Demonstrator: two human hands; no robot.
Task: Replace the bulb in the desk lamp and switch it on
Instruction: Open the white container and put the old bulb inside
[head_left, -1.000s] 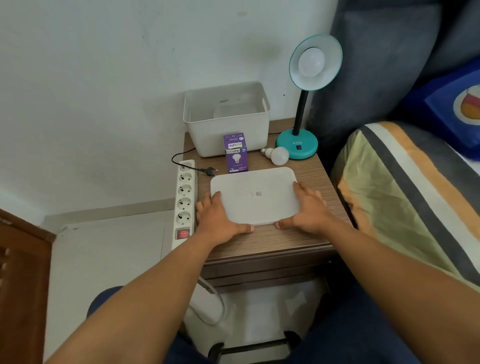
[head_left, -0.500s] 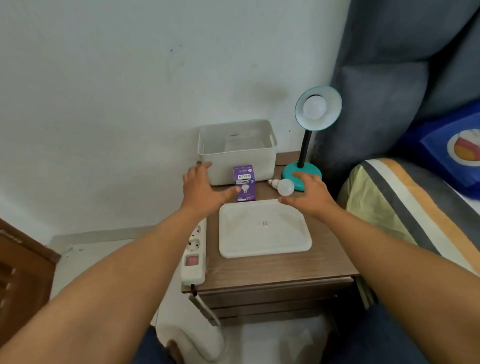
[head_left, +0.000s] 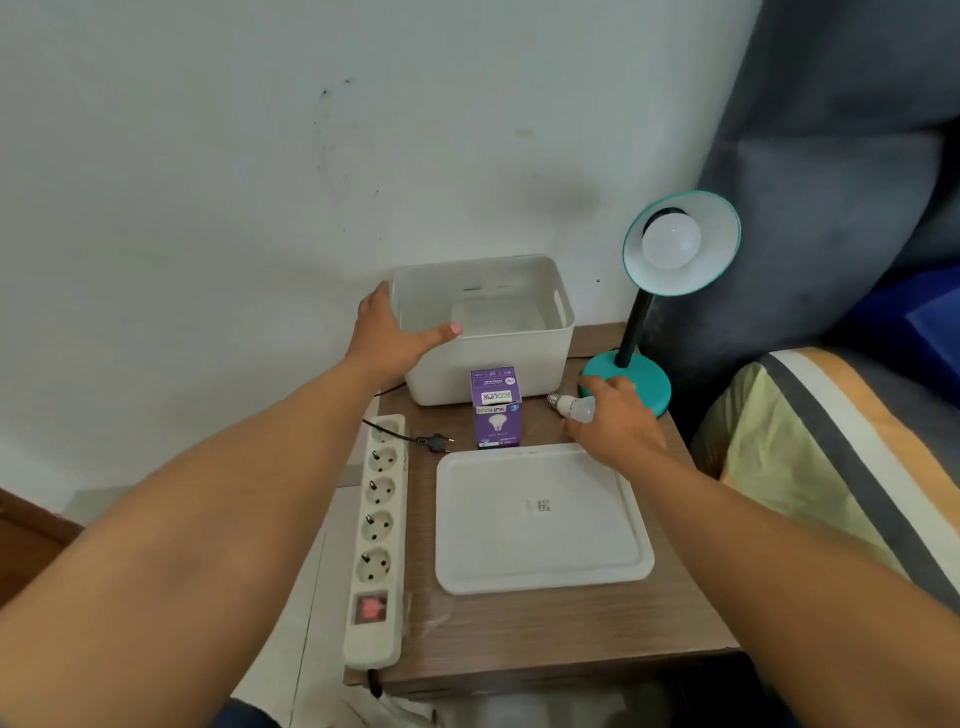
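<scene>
A teal desk lamp (head_left: 627, 375) stands at the back right of the wooden nightstand (head_left: 545, 629), its shade tilted toward me with a white bulb (head_left: 670, 241) in it. A loose white bulb (head_left: 571, 406) lies beside the lamp's base, and my right hand (head_left: 615, 423) is closed over it. A purple bulb box (head_left: 496, 408) stands upright in front of a white plastic bin (head_left: 498, 364). My left hand (head_left: 389, 338) grips the bin's front left corner, thumb along the rim. The lamp's black plug (head_left: 435, 441) lies loose on the nightstand.
A white lid (head_left: 540, 519) lies flat in the middle of the nightstand. A white power strip (head_left: 376, 535) with a red switch runs along the left edge. A striped pillow and a grey headboard are at the right; a white wall is behind.
Both hands left the white lid and moved back. My left hand went to the bin's corner; my right hand reached the loose bulb and closed over it.
</scene>
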